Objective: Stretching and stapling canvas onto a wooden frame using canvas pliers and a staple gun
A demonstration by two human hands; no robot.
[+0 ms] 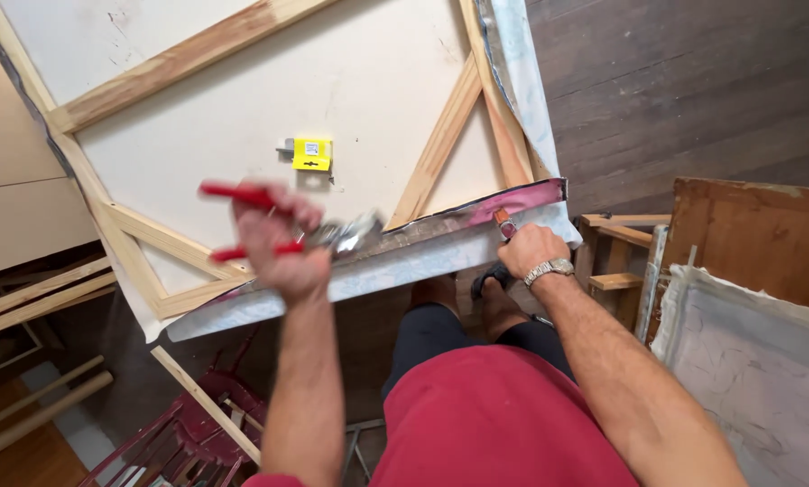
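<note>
Left hand (273, 243) clenches red-handled pliers (332, 236) on soft, pliable canvas (395, 261); right hand (531, 251) apparently grips a tool (505, 223) at the stiff frame (440, 144).

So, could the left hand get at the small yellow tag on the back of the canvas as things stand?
Probably not right away: the left hand is full, gripping red-handled pliers at the frame's edge. The yellow tag lies uncovered just above it, nothing between them.

Beyond the fingers of the left hand (276, 242), the canvas back (242, 99) lies open between wooden braces (436, 144), with only a small yellow tag (312, 153) standing on it. Past the fingers of the right hand (529, 248), bare floorboards (684, 90) give room. Outward of that hand, a wooden stool (614, 257) and leaning boards (756, 243) crowd in.
</note>
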